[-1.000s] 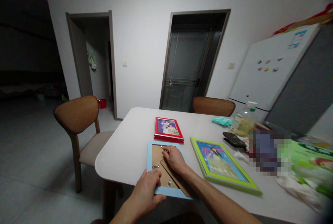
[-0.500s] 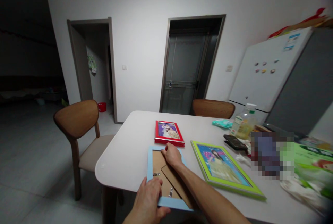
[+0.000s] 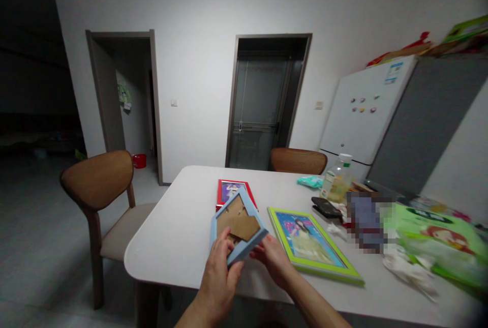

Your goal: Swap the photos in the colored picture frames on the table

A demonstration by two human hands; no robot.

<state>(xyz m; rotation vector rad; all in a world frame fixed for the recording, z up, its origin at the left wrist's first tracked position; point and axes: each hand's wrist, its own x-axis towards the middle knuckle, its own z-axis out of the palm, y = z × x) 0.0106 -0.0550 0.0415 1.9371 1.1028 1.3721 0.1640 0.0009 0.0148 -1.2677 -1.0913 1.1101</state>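
Note:
A light blue picture frame is held tilted above the table, its brown backing board with small metal clips facing me. My left hand grips the near left corner, fingers over the back and thumb along the near edge. At the near right corner, my right hand holds the frame with its fingers partly hidden beneath it. Behind the blue frame lies a red picture frame, partly covered by it. To the right lies a lime green picture frame with a photo of a person in a pale dress.
The white table also bears a dark wallet-like object, a bottle of yellowish liquid, a teal packet, crumpled tissue and a green tissue pack. Wooden chairs stand left and behind.
The blue frame has come up off the table and tilted, now overlapping the red frame in view. My right hand has moved from its far edge to the near right corner. The view has shifted slightly.

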